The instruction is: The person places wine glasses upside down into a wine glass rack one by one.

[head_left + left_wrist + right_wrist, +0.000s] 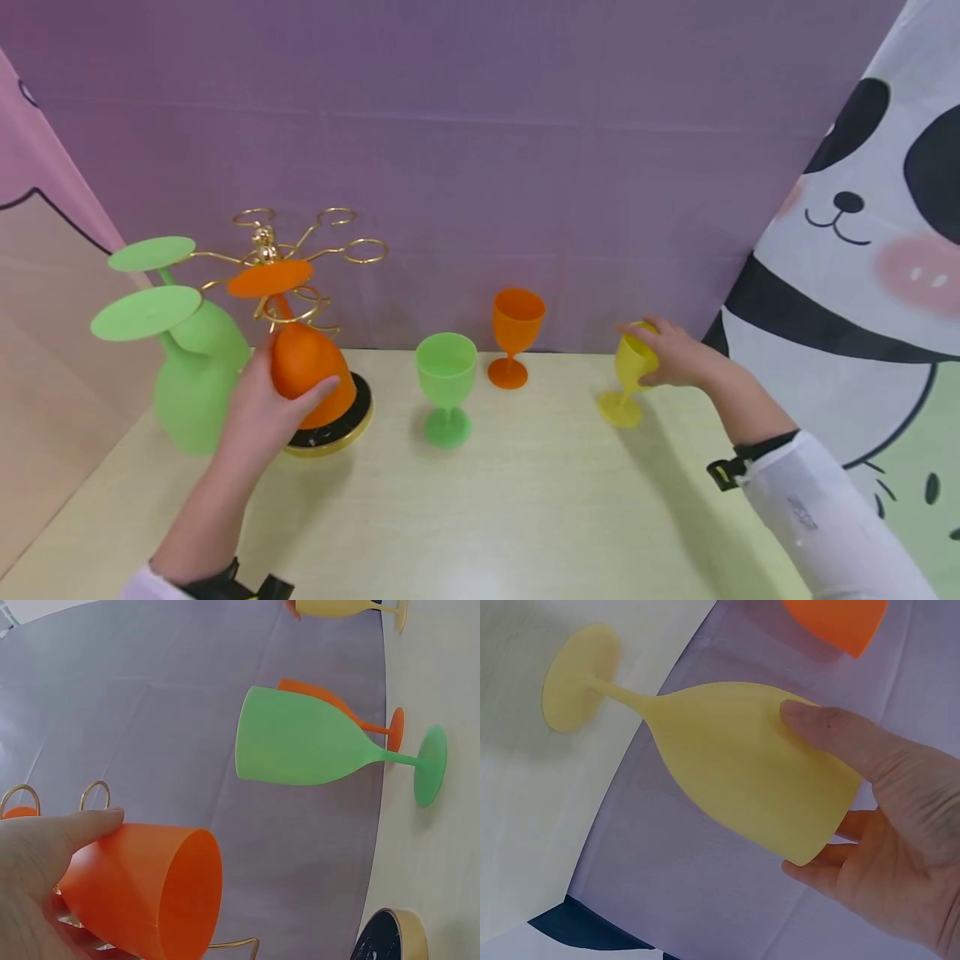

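My left hand [262, 396] grips the bowl of an upside-down orange goblet [311, 367], whose round foot sits above a ring of the gold rack [264, 242]. In the left wrist view its open mouth faces the rack's black base [379, 937]. Two green goblets [191, 392] hang upside down at the rack's left side, partly behind my left hand. Far to the right, my right hand [678, 354] holds a yellow goblet [633, 362] by the bowl near its rim, thumb on one side and fingers on the other. The yellow goblet is tilted slightly, its foot low at the table.
An upright green goblet [447, 375] stands mid-table, with another upright orange goblet [517, 321] behind it to the right. A purple cloth [465, 183] closes off the table's back edge. Panda-printed cloth [825, 333] borders the right side, a pink one [60, 275] the left.
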The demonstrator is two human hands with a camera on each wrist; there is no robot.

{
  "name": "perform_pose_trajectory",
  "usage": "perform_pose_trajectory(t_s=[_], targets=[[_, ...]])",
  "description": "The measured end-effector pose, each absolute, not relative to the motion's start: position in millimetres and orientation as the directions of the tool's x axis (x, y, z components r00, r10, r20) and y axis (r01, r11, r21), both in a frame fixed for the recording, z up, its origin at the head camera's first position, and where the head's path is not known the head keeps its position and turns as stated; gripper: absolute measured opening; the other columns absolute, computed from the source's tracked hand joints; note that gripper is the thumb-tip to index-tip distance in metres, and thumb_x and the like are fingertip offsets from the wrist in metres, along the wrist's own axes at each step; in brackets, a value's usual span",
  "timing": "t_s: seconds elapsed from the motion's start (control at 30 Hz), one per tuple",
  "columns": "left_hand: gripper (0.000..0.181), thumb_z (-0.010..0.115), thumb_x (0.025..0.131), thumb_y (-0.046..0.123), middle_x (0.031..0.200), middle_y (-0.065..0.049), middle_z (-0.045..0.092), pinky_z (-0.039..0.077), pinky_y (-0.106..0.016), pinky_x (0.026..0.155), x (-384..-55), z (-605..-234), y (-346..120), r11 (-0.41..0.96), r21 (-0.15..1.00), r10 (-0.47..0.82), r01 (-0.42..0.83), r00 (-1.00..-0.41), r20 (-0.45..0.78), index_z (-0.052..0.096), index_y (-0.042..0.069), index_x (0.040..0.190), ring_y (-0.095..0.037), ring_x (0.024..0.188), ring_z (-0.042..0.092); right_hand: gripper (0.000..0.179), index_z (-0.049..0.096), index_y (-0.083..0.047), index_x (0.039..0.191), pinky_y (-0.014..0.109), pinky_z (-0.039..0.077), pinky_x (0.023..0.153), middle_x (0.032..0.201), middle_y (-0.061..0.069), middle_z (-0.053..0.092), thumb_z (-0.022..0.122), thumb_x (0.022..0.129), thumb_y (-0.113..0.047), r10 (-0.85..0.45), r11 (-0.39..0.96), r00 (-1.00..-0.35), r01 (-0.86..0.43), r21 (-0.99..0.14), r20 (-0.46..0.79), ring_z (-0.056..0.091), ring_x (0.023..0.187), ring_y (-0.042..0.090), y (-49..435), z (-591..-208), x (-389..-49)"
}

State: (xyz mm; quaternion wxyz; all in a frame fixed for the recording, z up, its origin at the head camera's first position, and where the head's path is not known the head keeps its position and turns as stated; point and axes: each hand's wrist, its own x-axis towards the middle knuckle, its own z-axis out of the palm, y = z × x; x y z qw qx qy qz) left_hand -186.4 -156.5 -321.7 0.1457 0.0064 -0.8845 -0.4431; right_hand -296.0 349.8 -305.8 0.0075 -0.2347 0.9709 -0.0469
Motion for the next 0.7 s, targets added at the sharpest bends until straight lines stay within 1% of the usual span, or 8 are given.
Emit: perform_pose_trajectory(t_s=[0.27, 0.47, 0.6, 0.7], targets=[[0.095, 0.074, 0.085, 0.036, 0.139, -0.027, 0.041, 0.045, -0.064, 0.094, -188.1, -328.3, -154.8, 0.593, 0.792, -0.142, 0.148, -0.948, 0.284, 0.015, 0.006, 0.154, -0.046, 0.117, 0.048, 0.073, 0.047, -0.006, 0.137, 0.067, 0.041, 0.094, 0.130, 0.035, 0.043, 0.082, 0.073, -0.008, -0.484, 0.873, -0.873, -0.486, -0.042, 0.051, 0.046, 0.113, 0.053, 350.6, -306.7, -298.1], [0.099, 0.077, 0.083, 0.027, 0.143, -0.026, 0.038, 0.042, -0.066, 0.097, -187.3, -333.3, -153.2, 0.585, 0.788, -0.129, 0.195, -0.936, 0.327, 0.012, 0.010, 0.155, -0.046, 0.121, 0.045, 0.073, 0.049, -0.007, 0.137, 0.066, 0.044, 0.093, 0.129, 0.034, 0.046, 0.083, 0.072, -0.008, -0.470, 0.881, -0.881, -0.472, -0.041, 0.049, 0.049, 0.110, 0.052, 351.1, -306.6, -298.7], [0.098, 0.078, 0.082, 0.023, 0.145, -0.024, 0.038, 0.041, -0.066, 0.099, -187.1, -335.2, -152.0, 0.582, 0.782, -0.121, 0.221, -0.928, 0.352, 0.014, 0.012, 0.156, -0.045, 0.122, 0.045, 0.073, 0.050, -0.008, 0.137, 0.063, 0.046, 0.091, 0.129, 0.032, 0.048, 0.083, 0.072, -0.008, -0.458, 0.887, -0.888, -0.460, -0.046, 0.041, 0.053, 0.108, 0.049, 349.5, -305.4, -299.8], [0.098, 0.079, 0.082, 0.021, 0.146, -0.023, 0.037, 0.041, -0.066, 0.099, -186.4, -336.1, -150.5, 0.582, 0.781, -0.118, 0.226, -0.927, 0.356, 0.015, 0.012, 0.155, -0.045, 0.123, 0.044, 0.072, 0.051, -0.008, 0.137, 0.061, 0.048, 0.091, 0.129, 0.031, 0.049, 0.084, 0.072, -0.010, -0.451, 0.891, -0.892, -0.452, -0.047, 0.035, 0.055, 0.106, 0.047, 348.7, -304.3, -300.1]])
